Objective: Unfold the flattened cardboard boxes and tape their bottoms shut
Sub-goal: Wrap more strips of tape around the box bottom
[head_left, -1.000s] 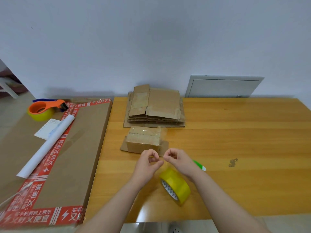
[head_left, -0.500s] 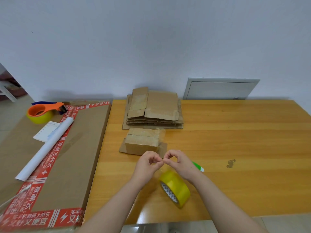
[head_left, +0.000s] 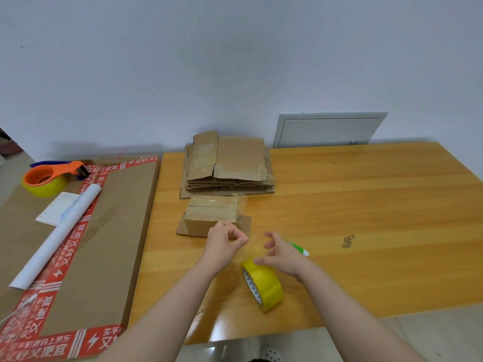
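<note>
A small unfolded cardboard box stands on the wooden table, clear tape across its top. A strip of clear tape runs from the box's right side toward my left hand, which pinches it between thumb and curled fingers just in front of the box. My right hand hovers apart to the right, fingers spread and holding nothing. The yellow tape roll stands on edge under my right wrist. A stack of flattened cardboard boxes lies behind the small box.
A green-and-white pen-like tool lies behind my right hand. A large flat carton at the left carries an orange tape dispenser, a white paper roll and a slip of paper. A grey panel leans on the wall.
Both hands were pinched together at the tape. My right hand has let go, opened its fingers and drawn away to the right; my left hand keeps its pinch.
</note>
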